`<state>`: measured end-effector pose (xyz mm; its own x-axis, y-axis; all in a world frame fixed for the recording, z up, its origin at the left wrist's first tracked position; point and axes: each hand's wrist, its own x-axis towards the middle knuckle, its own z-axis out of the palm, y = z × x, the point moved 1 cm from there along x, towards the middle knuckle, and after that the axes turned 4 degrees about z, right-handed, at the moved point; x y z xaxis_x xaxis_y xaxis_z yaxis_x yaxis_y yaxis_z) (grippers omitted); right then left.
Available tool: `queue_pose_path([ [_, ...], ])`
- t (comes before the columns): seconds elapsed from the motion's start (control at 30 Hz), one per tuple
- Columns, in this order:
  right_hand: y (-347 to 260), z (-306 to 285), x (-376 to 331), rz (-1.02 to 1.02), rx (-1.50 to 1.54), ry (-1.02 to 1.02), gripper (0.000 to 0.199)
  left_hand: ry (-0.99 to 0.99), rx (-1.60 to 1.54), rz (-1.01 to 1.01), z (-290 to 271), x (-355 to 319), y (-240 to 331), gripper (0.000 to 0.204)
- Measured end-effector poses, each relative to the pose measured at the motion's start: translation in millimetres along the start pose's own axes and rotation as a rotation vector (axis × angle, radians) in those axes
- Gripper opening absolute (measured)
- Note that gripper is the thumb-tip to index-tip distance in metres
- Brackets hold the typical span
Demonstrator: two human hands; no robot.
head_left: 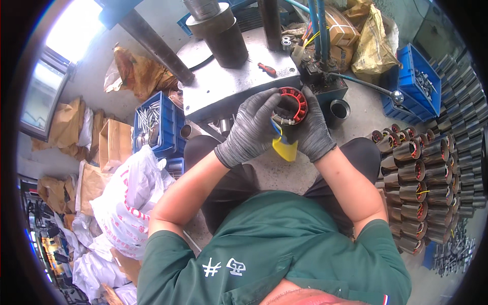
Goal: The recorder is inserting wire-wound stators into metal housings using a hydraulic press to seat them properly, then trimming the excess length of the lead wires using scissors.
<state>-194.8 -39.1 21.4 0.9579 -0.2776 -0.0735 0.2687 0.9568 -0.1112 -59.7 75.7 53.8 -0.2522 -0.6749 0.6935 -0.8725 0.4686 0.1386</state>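
Note:
Between my two gloved hands is a motor stator [303, 99], a ring with red insulation around its bore, held in front of the press. My left hand [249, 129] grips its left side, fingers bent over the rim. On the opposite side, my right hand [316, 131] wraps around it. Below the ring hangs a yellow flap [285, 150], with yellow and blue wire near it; what the flap belongs to is hard to tell. Both gloves are grey. The stator's underside is hidden by my fingers.
Ahead stands a press with a steel bed [244, 76], a thick ram [223, 43] and a red screwdriver [267, 69] lying on it. Metal cylinders with wound parts [414, 193] are stacked at right. Blue crates [426, 63] and white bags [124, 203] flank me.

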Motion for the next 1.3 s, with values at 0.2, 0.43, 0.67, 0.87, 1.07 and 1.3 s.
queue_pose_path([
  [0.2, -5.3, -4.5, -5.9, -0.041, -0.061, 0.032, 0.058, 0.066, -0.136, -0.327, 16.5, -0.1, 4.7, 0.068],
  [0.43, -8.7, -18.4, -5.0, -0.139, -0.29, 0.159, 0.055, 0.336, -0.66, -0.659, 34.5, 7.9, 10.4, 0.022],
  [0.67, -3.9, -0.3, -15.9, -0.135, -0.407, 0.168, 0.05, -0.065, 0.197, -0.05, 17.8, 21.8, -2.4, 0.031],
  [0.87, -3.6, 1.4, -14.5, -0.194, -0.627, 0.071, 0.056, -0.258, 0.294, -0.069, 9.6, 30.5, -3.8, 0.035],
  [1.07, -5.1, 0.3, -19.6, -0.151, -0.625, 0.083, 0.061, -0.21, -0.122, -0.302, -12.3, 43.1, -5.8, 0.038],
  [1.3, -9.6, 10.4, -21.8, -0.134, -0.547, 0.025, 0.063, -0.113, -0.827, -0.788, -32.8, 42.7, -21.1, 0.066],
])
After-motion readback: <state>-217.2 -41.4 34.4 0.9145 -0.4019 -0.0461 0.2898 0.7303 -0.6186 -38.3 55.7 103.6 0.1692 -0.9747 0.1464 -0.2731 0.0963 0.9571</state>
